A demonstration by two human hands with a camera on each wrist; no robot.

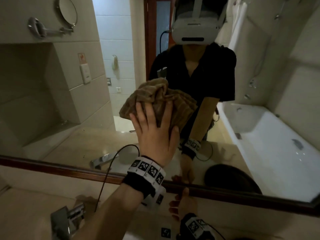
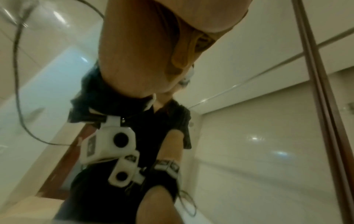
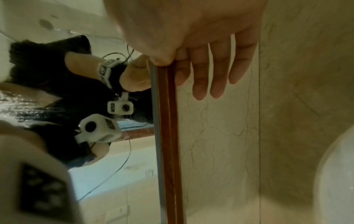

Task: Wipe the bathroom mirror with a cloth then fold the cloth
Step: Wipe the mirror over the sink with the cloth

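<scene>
Faucet (image 1: 69, 220) gleams nearest me over the marble counter (image 1: 31, 205). My right hand (image 1: 181, 203) rests on the mirror's wooden frame (image 1: 242, 194), fingers (image 3: 218, 84) straight and relaxed. Higher up, my left hand (image 1: 154, 134) presses the bunched brown cloth (image 1: 155, 99) flat against the mirror (image 1: 78, 110), fingers spread. A bathtub (image 1: 270, 135) shows reflected beyond.

My left hand (image 1: 153, 135) is raised, palm forward, fingers (image 1: 140, 113) spread and pressing flat on the cloth (image 1: 161, 99). My right hand (image 1: 183, 204) is low, its straight fingers (image 3: 216, 72) lying along the mirror frame (image 3: 168, 136), thumb at the frame's edge.
</scene>
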